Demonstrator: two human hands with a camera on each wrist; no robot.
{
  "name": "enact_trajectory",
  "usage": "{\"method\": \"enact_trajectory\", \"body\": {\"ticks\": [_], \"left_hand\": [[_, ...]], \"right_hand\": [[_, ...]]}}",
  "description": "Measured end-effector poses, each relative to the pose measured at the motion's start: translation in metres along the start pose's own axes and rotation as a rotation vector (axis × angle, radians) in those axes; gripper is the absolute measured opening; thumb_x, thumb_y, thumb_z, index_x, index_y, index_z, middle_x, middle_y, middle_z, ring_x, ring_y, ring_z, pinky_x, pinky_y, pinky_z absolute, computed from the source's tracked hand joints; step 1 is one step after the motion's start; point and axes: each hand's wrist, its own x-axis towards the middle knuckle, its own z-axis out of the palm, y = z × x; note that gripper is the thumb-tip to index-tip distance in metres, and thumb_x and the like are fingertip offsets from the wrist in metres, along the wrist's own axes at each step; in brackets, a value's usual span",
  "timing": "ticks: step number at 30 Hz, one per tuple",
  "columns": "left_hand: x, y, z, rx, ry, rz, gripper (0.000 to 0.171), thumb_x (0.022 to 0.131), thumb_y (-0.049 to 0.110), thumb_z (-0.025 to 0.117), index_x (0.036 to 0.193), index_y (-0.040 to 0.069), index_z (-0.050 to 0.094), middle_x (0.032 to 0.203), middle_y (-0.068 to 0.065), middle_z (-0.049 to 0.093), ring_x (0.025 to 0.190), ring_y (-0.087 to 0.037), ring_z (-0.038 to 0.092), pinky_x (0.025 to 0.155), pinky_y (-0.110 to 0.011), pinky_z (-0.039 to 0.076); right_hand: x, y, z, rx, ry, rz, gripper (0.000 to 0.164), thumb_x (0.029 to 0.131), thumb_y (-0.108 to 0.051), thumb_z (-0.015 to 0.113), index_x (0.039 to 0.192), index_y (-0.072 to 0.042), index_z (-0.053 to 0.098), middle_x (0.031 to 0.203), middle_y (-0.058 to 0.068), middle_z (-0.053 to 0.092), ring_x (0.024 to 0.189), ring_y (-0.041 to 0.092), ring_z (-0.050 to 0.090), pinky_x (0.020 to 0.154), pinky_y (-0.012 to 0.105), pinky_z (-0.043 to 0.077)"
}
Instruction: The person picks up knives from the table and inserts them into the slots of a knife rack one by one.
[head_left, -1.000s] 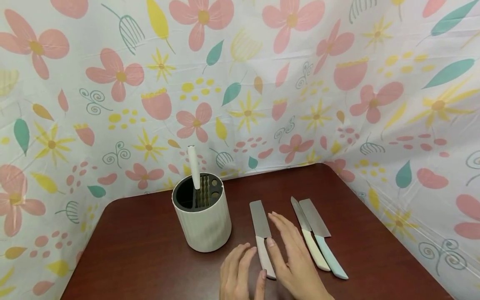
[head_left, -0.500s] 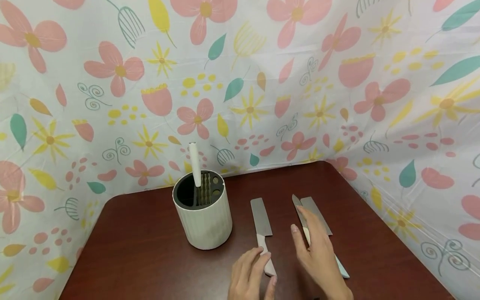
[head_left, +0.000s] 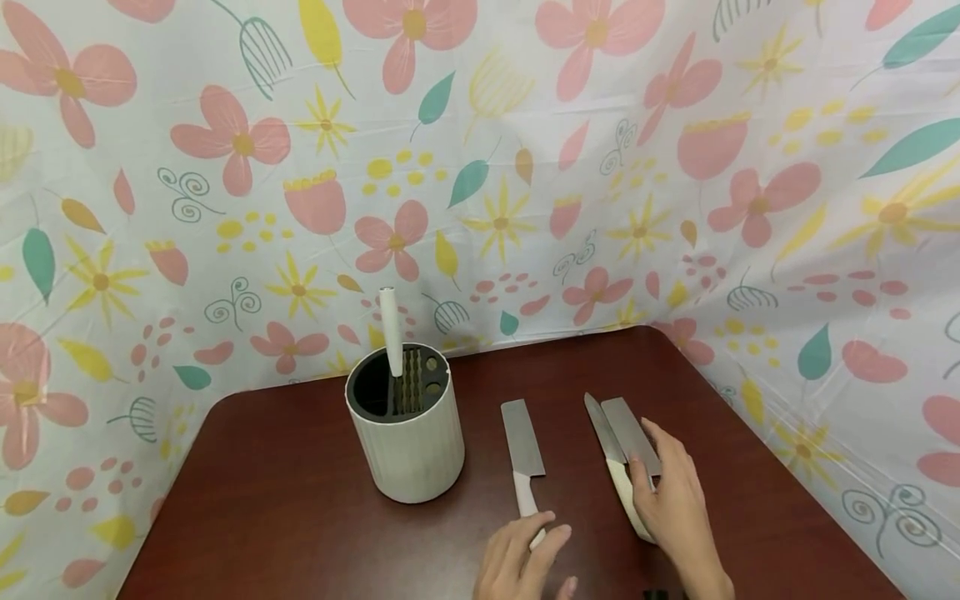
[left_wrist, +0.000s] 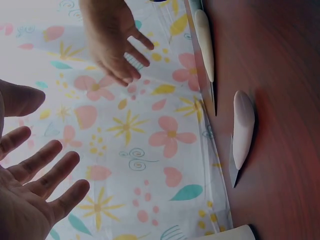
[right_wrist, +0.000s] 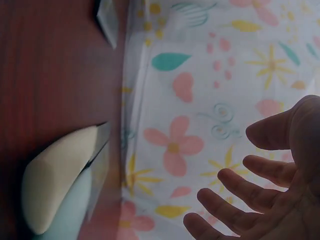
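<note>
My left hand [head_left: 517, 558] hovers over the pale pinkish handle of a cleaver [head_left: 522, 437], fingers loosely spread and holding nothing. To the right, my right hand [head_left: 675, 500] hangs above a second cleaver [head_left: 626, 425] and hides most of its light blue handle [right_wrist: 72, 210]. Close beside that one lies a narrow pointed knife [head_left: 603, 429] with a cream handle [right_wrist: 55, 175]. All three blades point away from me. In the right wrist view the fingers [right_wrist: 245, 190] are apart with only air between them.
A white ribbed knife block [head_left: 408, 458] with a black slotted top stands left of the knives. One white handle [head_left: 391, 333] sticks up from it. The dark red-brown table [head_left: 285, 492] ends at a flowered cloth [head_left: 480, 183] behind and at the right.
My right hand has moved right, from beside the left cleaver, across the cream-handled knife, to the blue-handled cleaver. My left hand has drifted slightly right and nearer me. The knives lie where they were.
</note>
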Motion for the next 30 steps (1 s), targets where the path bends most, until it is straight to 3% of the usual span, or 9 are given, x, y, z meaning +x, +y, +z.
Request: {"method": "enact_trajectory", "body": {"ticks": [11,15,22,26,30], "left_hand": [[-0.002,0.004,0.010,-0.016,0.038,0.060,0.039,0.108,0.039,0.043,0.112,0.013,0.072,0.104,-0.004,0.072,0.084,-0.011,0.066,0.068,-0.023,0.052],[-0.004,0.005,0.013,-0.030,0.045,0.089,0.040,0.109,0.040,0.042,0.111,0.014,0.073,0.102,-0.003,0.073,0.080,-0.008,0.064,0.068,-0.020,0.050],[-0.008,0.013,0.011,-0.089,-0.035,0.034,0.042,0.109,0.045,0.040,0.117,0.020,0.072,0.104,0.001,0.073,0.086,-0.008,0.067,0.073,-0.019,0.054],[-0.011,0.017,0.009,-0.136,-0.106,-0.001,0.033,0.107,0.043,0.048,0.123,0.023,0.069,0.110,0.004,0.072,0.090,-0.006,0.067,0.076,-0.016,0.054],[-0.013,0.019,0.009,-0.155,-0.134,0.015,0.030,0.105,0.042,0.053,0.124,0.023,0.069,0.113,0.005,0.071,0.093,-0.002,0.066,0.079,-0.014,0.053]], "right_hand": [[-0.003,0.019,0.008,-0.099,-0.111,0.120,0.052,0.096,-0.011,0.066,0.144,0.002,0.051,0.137,0.029,0.055,0.119,0.047,0.054,0.087,0.063,0.048],[-0.004,0.026,0.010,-0.143,-0.202,0.180,0.053,0.096,-0.018,0.066,0.143,0.001,0.051,0.133,0.029,0.058,0.116,0.046,0.057,0.086,0.062,0.049],[-0.003,0.036,0.011,-0.210,-0.398,0.296,0.055,0.097,-0.027,0.065,0.142,0.002,0.051,0.125,0.027,0.062,0.115,0.049,0.056,0.084,0.063,0.048],[-0.003,0.039,0.012,-0.227,-0.422,0.304,0.054,0.095,-0.028,0.068,0.136,0.004,0.056,0.116,0.026,0.065,0.107,0.046,0.061,0.079,0.061,0.051],[-0.005,0.039,0.014,-0.266,-0.422,0.316,0.048,0.091,-0.028,0.072,0.124,0.005,0.063,0.111,0.026,0.067,0.105,0.047,0.062,0.076,0.061,0.053]]}}
